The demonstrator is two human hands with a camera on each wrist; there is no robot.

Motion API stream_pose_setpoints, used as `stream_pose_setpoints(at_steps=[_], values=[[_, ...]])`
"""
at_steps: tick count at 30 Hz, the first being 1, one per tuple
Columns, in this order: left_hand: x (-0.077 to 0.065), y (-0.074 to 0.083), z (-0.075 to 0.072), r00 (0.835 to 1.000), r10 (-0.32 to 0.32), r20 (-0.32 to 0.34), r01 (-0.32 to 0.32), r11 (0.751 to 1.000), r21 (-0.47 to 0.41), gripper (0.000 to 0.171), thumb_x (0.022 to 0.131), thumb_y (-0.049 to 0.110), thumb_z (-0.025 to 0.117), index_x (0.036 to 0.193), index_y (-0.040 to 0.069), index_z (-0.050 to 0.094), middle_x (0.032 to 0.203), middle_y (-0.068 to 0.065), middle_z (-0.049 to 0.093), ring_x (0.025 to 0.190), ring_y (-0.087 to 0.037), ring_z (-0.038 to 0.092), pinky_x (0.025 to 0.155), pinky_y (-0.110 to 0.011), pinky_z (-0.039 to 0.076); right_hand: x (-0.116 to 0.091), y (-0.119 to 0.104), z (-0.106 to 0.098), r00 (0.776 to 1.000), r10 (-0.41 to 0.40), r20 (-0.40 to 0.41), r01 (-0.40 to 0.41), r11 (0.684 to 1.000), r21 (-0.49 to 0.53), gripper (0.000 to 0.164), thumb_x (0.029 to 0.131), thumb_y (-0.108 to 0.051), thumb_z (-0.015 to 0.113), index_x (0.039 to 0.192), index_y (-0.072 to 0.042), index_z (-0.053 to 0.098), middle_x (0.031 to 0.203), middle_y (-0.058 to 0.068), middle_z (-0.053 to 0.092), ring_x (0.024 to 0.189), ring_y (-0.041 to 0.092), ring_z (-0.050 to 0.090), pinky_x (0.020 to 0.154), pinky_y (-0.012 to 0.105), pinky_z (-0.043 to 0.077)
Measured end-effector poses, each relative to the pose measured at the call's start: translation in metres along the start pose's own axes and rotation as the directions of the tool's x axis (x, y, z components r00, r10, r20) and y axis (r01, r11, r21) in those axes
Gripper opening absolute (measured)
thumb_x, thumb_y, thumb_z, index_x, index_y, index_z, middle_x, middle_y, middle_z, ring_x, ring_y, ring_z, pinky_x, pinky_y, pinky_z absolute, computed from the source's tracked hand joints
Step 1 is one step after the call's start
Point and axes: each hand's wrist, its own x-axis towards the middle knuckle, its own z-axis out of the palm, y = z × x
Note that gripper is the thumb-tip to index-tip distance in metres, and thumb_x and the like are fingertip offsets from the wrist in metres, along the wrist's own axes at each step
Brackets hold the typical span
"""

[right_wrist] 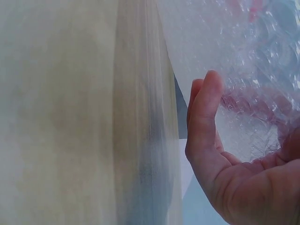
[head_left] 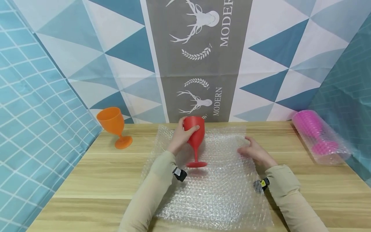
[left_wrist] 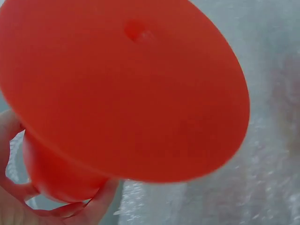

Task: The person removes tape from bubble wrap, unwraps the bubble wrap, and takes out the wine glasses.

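Bare left hand [head_left: 182,137]: fingers curled in a grip, thumb laid across toward the right hand. Bare right hand [head_left: 256,151]: well apart on the other side, fingers bent, pinching against thumb. Behind them, beige-sleeved left arm [head_left: 153,188] and beige-sleeved right arm [head_left: 292,196] extend forward, angled inward.

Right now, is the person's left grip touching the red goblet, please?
Touching. The head view shows the left grip holding the red goblet, with its thumb lying across the goblet's upper part and no gap visible.
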Motion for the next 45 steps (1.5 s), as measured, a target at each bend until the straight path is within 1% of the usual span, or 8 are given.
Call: stream_pose_setpoints(at_steps=[6, 10, 14, 18, 23, 27, 38, 45], values=[[-0.004, 0.0, -0.009, 0.996, 0.035, -0.076, -0.039, 0.998, -0.049, 0.069, 0.079, 0.034, 0.066, 0.136, 0.024, 0.028, 0.129, -0.003, 0.042, 0.114, -0.025, 0.044, 0.08, -0.042, 0.052, 0.001, 0.002, 0.0, 1.0, -0.007, -0.012, 0.007, 1.0, -0.005, 0.081, 0.083, -0.002, 0.055, 0.138, 0.012, -0.002, 0.091, 0.012, 0.052, 0.065, 0.005, 0.053, 0.061, 0.019, 0.049], [-0.005, -0.002, -0.011, 0.993, 0.031, -0.111, -0.041, 0.995, -0.094, 0.076, 0.078, 0.032, 0.067, 0.14, 0.024, 0.023, 0.132, -0.004, 0.039, 0.117, -0.025, 0.042, 0.082, -0.042, 0.051, 0.0, 0.002, 0.0, 1.0, -0.007, -0.004, 0.007, 1.0, -0.017, 0.08, 0.084, -0.003, 0.055, 0.139, 0.012, -0.001, 0.09, 0.013, 0.055, 0.066, 0.005, 0.054, 0.062, 0.019, 0.05], [-0.006, 0.001, -0.013, 0.988, 0.018, -0.151, -0.035, 0.993, -0.11, 0.086, 0.076, 0.034, 0.068, 0.143, 0.019, 0.016, 0.138, -0.006, 0.034, 0.119, -0.026, 0.04, 0.085, -0.043, 0.05, -0.002, 0.001, -0.002, 1.0, 0.004, -0.006, -0.004, 1.0, -0.023, 0.081, 0.084, -0.005, 0.055, 0.139, 0.011, -0.002, 0.104, 0.025, 0.051, 0.071, 0.007, 0.054, 0.065, 0.019, 0.049], [-0.006, 0.005, -0.015, 0.987, 0.027, -0.156, -0.043, 0.994, -0.097, 0.085, 0.075, 0.035, 0.069, 0.141, 0.015, 0.02, 0.134, -0.007, 0.038, 0.115, -0.027, 0.043, 0.083, -0.043, 0.051, -0.005, 0.0, -0.004, 1.0, 0.004, -0.011, -0.004, 1.0, -0.024, 0.081, 0.085, -0.006, 0.055, 0.139, 0.011, -0.003, 0.118, 0.034, 0.04, 0.077, 0.009, 0.053, 0.068, 0.02, 0.049], [-0.008, 0.007, -0.02, 0.984, 0.058, -0.17, -0.078, 0.991, -0.11, 0.079, 0.076, 0.032, 0.07, 0.138, 0.015, 0.023, 0.129, -0.007, 0.041, 0.112, -0.025, 0.044, 0.081, -0.041, 0.052, -0.006, -0.001, -0.004, 1.0, -0.006, -0.005, 0.006, 0.999, -0.041, 0.082, 0.085, -0.007, 0.056, 0.139, 0.012, -0.003, 0.113, 0.03, 0.046, 0.078, 0.009, 0.054, 0.068, 0.021, 0.049], [-0.009, 0.009, -0.028, 0.974, 0.091, -0.209, -0.114, 0.988, -0.1, 0.079, 0.076, 0.032, 0.069, 0.137, 0.014, 0.024, 0.128, -0.007, 0.042, 0.112, -0.025, 0.045, 0.081, -0.041, 0.052, -0.004, 0.0, -0.003, 1.0, 0.001, -0.007, -0.002, 0.999, -0.042, 0.082, 0.086, -0.007, 0.055, 0.139, 0.011, -0.005, 0.109, 0.025, 0.05, 0.075, 0.006, 0.055, 0.068, 0.021, 0.05], [-0.016, 0.01, -0.05, 0.96, 0.051, -0.274, -0.094, 0.985, -0.145, 0.082, 0.077, 0.032, 0.069, 0.14, 0.021, 0.017, 0.137, -0.004, 0.033, 0.116, -0.025, 0.042, 0.082, -0.041, 0.051, -0.002, 0.004, -0.001, 1.0, 0.011, -0.014, -0.011, 0.999, -0.036, 0.081, 0.085, -0.006, 0.055, 0.139, 0.012, -0.003, 0.113, 0.029, 0.045, 0.077, 0.008, 0.055, 0.07, 0.022, 0.05], [-0.017, 0.01, -0.06, 0.943, 0.039, -0.329, -0.105, 0.977, -0.184, 0.082, 0.076, 0.029, 0.071, 0.139, 0.024, 0.019, 0.137, -0.003, 0.033, 0.117, -0.024, 0.041, 0.084, -0.04, 0.051, -0.001, 0.005, -0.001, 1.0, 0.012, -0.009, -0.013, 0.999, -0.03, 0.082, 0.085, -0.006, 0.056, 0.139, 0.011, -0.003, 0.105, 0.024, 0.054, 0.074, 0.006, 0.056, 0.07, 0.021, 0.049]])
